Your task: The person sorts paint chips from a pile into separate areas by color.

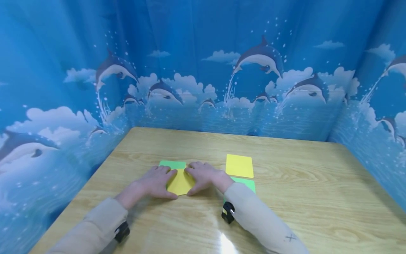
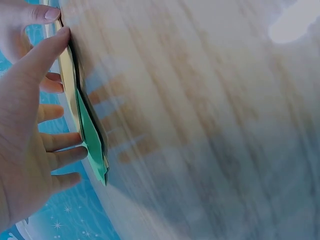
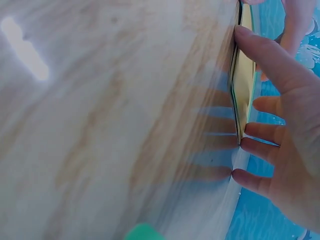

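Between my two hands lies a small stack of square cards, with a yellow card (image 1: 180, 182) on top and a green card (image 1: 172, 164) showing beyond it, turned at an angle. My left hand (image 1: 157, 181) holds the stack's left side, thumb at the near edge and fingers spread along the other side. From the right, my right hand (image 1: 204, 177) holds it likewise, its thumb (image 3: 252, 42) against the near edge. Seen edge-on in the left wrist view, the layers are uneven, and a green corner (image 2: 95, 155) sticks out.
Right of the hands, a separate yellow card (image 1: 239, 165) lies flat on the wooden table (image 1: 301, 197). Nearer, a green card (image 1: 245, 183) is partly hidden by the right forearm. A blue dolphin-print curtain (image 1: 196, 53) surrounds the table's far side and flanks.
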{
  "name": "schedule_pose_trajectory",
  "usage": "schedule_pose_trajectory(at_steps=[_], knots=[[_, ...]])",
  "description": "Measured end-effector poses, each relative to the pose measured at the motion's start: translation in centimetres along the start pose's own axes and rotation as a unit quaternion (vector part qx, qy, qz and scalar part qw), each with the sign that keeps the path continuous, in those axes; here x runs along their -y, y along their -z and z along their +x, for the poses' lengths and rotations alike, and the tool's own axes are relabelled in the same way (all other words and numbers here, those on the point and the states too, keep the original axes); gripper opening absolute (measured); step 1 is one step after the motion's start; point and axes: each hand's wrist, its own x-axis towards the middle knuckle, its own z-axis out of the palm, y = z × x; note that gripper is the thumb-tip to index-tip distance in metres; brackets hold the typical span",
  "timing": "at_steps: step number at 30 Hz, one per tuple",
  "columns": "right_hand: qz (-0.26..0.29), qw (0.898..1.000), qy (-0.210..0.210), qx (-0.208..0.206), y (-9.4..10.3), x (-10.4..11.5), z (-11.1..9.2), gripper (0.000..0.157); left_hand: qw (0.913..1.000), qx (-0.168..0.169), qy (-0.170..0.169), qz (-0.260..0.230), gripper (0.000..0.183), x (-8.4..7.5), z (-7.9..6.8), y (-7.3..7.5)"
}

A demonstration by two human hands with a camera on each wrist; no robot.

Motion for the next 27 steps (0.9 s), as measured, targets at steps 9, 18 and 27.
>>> schedule_pose_trajectory(at_steps=[9, 18, 27], knots=[[0.006, 1.000, 0.005, 0.001, 0.1, 0.2, 0.0, 0.088, 0.9998, -0.014, -0.008, -0.014, 0.089, 0.1, 0.1, 0.2], [0.005, 1.000, 0.019, 0.004, 0.1, 0.2, 0.1, 0.089, 0.9991, -0.020, -0.019, -0.033, 0.087, 0.5, 0.1, 0.3], [0.025, 0.999, 0.039, -0.012, 0.4, 0.0, 0.2, 0.085, 0.9983, -0.010, -0.033, -0.046, 0.080, 0.7, 0.1, 1.1]])
